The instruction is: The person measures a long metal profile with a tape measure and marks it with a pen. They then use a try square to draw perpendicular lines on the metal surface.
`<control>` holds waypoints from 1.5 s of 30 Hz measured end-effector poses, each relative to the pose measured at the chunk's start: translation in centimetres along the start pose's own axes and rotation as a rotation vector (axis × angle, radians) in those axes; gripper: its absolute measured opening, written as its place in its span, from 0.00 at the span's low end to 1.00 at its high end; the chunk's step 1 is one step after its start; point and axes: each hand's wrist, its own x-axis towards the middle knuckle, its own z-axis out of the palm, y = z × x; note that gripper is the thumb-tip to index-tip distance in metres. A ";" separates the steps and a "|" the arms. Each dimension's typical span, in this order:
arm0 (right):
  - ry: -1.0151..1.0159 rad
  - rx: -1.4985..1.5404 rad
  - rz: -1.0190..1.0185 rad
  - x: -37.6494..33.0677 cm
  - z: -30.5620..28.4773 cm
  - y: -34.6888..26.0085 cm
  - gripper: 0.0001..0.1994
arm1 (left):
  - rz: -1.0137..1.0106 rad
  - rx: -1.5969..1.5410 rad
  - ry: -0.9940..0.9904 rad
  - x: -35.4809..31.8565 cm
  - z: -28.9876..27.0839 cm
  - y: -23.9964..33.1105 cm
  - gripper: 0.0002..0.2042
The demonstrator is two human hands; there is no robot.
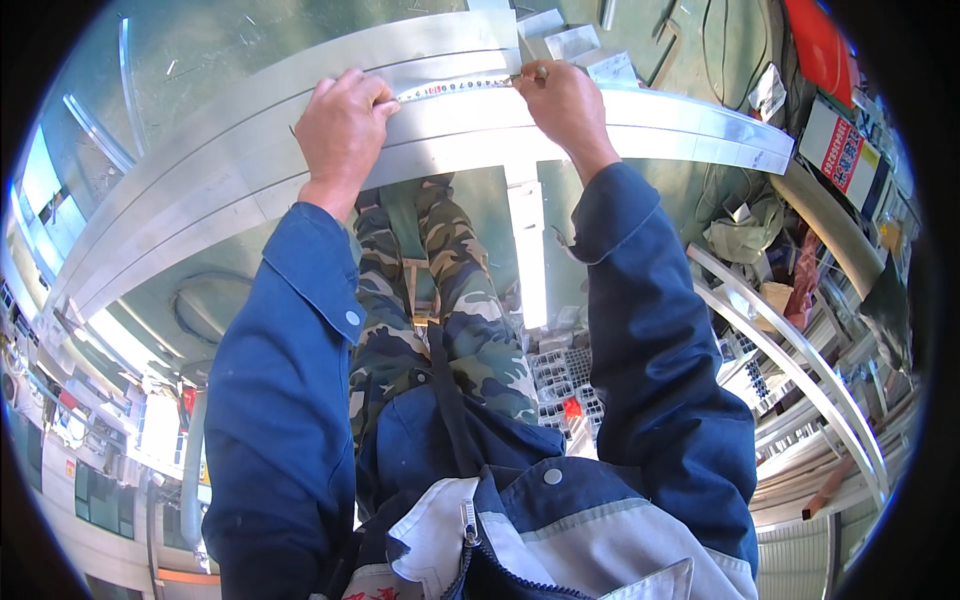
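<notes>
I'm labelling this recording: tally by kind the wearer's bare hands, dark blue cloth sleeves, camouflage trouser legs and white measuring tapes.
Left bare hand and right bare hand: 2
Left dark blue cloth sleeve and right dark blue cloth sleeve: 2
Left camouflage trouser leg and right camouflage trouser leg: 2
White measuring tape: 1
Total: 7

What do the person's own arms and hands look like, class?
The left hand and right hand are gloveless. The left sleeve and right sleeve are long, loose and dark blue; the left cuff bears a pale round snap.
</notes>
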 end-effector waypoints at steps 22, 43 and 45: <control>-0.070 0.580 0.013 -11.3 -2.1 -1.5 0.30 | -0.438 -0.450 -0.246 -7.2 -5.3 3.7 0.03; -0.069 0.516 0.143 -21.4 6.2 -5.9 0.25 | -0.318 -0.259 -0.145 -10.2 -8.2 -5.4 0.28; -0.014 0.414 0.155 -20.2 5.3 -5.2 0.24 | -0.197 -0.145 -0.136 -6.3 -9.8 -5.2 0.30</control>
